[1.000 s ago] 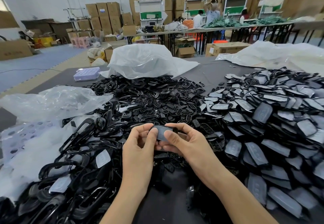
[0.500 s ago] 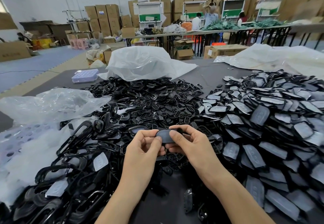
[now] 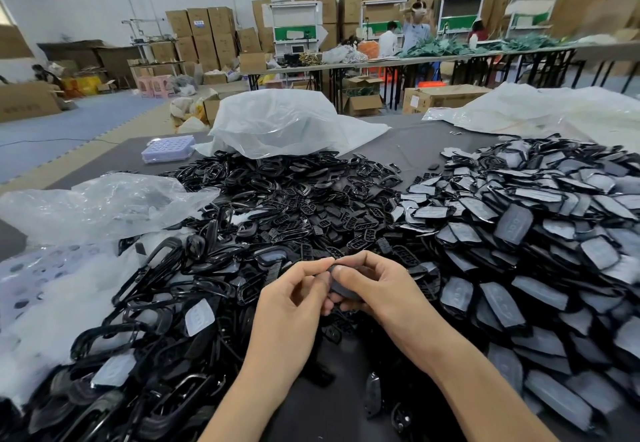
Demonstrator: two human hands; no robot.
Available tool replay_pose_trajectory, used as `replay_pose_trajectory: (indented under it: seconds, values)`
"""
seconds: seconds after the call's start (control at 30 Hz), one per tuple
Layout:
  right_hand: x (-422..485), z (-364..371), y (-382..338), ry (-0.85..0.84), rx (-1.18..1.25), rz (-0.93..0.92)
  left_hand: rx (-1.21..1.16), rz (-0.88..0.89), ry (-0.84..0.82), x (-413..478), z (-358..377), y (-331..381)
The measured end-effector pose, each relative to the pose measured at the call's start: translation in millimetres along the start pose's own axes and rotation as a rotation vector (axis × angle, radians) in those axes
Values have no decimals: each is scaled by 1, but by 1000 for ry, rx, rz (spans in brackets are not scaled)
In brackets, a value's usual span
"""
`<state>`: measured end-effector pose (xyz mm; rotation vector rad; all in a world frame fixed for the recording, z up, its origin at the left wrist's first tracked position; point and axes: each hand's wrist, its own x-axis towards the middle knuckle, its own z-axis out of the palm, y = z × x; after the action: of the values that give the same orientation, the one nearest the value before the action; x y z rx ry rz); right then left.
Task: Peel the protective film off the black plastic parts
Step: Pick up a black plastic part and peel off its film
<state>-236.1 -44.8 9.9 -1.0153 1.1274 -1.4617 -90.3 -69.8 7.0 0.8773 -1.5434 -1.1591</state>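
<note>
Both my hands meet at the centre of the table over one small black plastic part (image 3: 341,290) with grey film on it. My left hand (image 3: 298,298) pinches its upper left edge between thumb and fingertips. Curled round its right side, my right hand (image 3: 379,286) holds it, and my fingers hide most of the part. A big heap of film-covered black parts (image 3: 540,234) fills the right. Black frames and small ribbed parts (image 3: 294,206) are piled ahead and to the left.
Crumpled clear plastic bags (image 3: 104,202) lie at the left and a white bag (image 3: 280,123) at the back. A purple tray (image 3: 168,148) sits far left on the dark table (image 3: 408,145). Several people work at long tables behind, among stacked cartons.
The part has turned from flat and face-up to edge-on between my fingers. My left thumb and fingertips have closed onto its upper edge, and both hands sit slightly lower and nearer.
</note>
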Motion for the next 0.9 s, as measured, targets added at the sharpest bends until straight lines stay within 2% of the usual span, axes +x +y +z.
replay_pose_trajectory:
  seconds: [0.1,0.23,0.37,0.5,0.63,0.7,0.8,0.9]
  values:
    - [-1,2,-2,33,-41,-27,166,109,-1,-4,0,0]
    - [0,4,-2,136,0,-52,547,389,-21,-12,3,1]
    - [2,3,-5,207,61,-58,679,456,-114,-17,4,2]
    - [1,1,-7,230,86,-30,690,492,-251,-24,14,5]
    - [1,-2,-11,220,125,-16,619,460,-269,-26,18,6]
    - [2,-3,-13,209,160,-34,546,438,-221,-24,15,6]
    - [1,-3,-13,201,119,-50,470,390,-46,-19,9,3]
    - [0,-2,-12,179,103,-46,332,274,87,-13,6,0]
